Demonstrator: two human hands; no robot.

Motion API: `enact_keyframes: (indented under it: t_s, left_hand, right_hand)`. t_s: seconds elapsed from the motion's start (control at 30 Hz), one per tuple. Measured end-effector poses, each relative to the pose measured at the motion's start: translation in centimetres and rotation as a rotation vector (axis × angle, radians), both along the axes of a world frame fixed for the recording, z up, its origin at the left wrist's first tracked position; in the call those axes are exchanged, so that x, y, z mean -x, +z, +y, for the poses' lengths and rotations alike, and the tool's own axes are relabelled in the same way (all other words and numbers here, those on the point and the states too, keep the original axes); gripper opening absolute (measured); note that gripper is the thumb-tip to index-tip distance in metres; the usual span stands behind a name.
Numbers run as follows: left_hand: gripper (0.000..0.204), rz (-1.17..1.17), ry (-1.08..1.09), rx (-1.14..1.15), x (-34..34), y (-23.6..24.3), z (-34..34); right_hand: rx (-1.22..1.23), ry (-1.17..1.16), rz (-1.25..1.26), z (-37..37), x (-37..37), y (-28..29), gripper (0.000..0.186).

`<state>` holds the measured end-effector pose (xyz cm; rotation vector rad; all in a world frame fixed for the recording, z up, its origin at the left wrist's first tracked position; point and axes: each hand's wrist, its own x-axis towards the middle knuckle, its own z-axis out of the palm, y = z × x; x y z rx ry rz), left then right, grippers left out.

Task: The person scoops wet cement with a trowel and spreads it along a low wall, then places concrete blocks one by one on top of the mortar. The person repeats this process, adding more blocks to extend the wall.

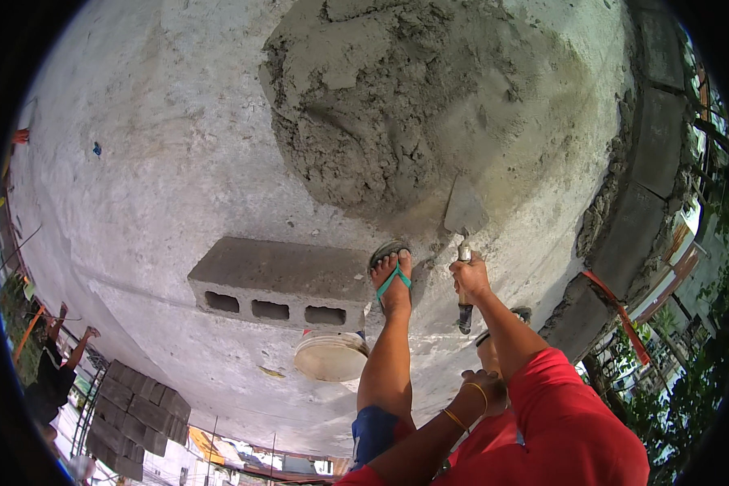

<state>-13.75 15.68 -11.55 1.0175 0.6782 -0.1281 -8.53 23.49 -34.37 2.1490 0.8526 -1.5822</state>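
My right hand [471, 275] is closed around the handle of a pointed trowel [466, 211]. Its blade lies flat at the near edge of a large heap of wet grey mortar [381, 105], with mortar smeared around it. My left hand [486, 389], below a yellow wristband, is held close to my right leg with its fingers curled in. What is inside those fingers, if anything, is hidden. Left of my sandalled foot, a grey hollow concrete block [283, 267] lies on its side, its openings toward me. Just below the block stands a round whitish bucket [330, 358].
A low row of grey blocks [656, 146] with rough mortar borders the right side, an orange-red strap [620, 316] across it. Far lower left, a person [49, 377] is near a stack of blocks [134, 417]. Pale concrete floor [162, 162] stretches to the left.
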Motion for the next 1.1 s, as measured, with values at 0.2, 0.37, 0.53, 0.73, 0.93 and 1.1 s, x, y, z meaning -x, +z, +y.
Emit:
enact_keyframes:
  t_s: [0.2,0.37,0.53,0.73,0.93,1.1]
  left_hand:
    - [0.053,0.084,0.047,-0.032,-0.7,-1.3,-2.7]
    - [0.051,0.198,0.119,-0.131,-3.3,-2.2,-4.1]
    - [0.062,0.294,0.01,-0.037,-5.5,-2.1,-4.0]
    - [0.066,0.394,-0.065,-0.131,-10.3,-3.9,-8.2]
    - [0.06,0.495,0.002,-0.212,-12.0,-4.0,-11.9]
    - [0.057,0.711,0.029,-0.479,-13.1,3.3,-14.2]
  right_hand:
    - [-0.012,-0.246,0.503,1.2,13.9,-5.0,0.011]
    - [-0.094,0.138,0.682,4.2,10.4,-0.2,0.016]
    - [-0.162,0.223,0.872,4.5,3.8,5.0,0.027]
    - [-0.256,0.155,0.815,-0.9,-15.2,15.2,0.044]
    - [-0.308,0.095,0.56,-11.5,-39.5,22.8,0.039]
    - [-0.233,-0.286,0.276,-18.0,-57.8,28.4,0.047]
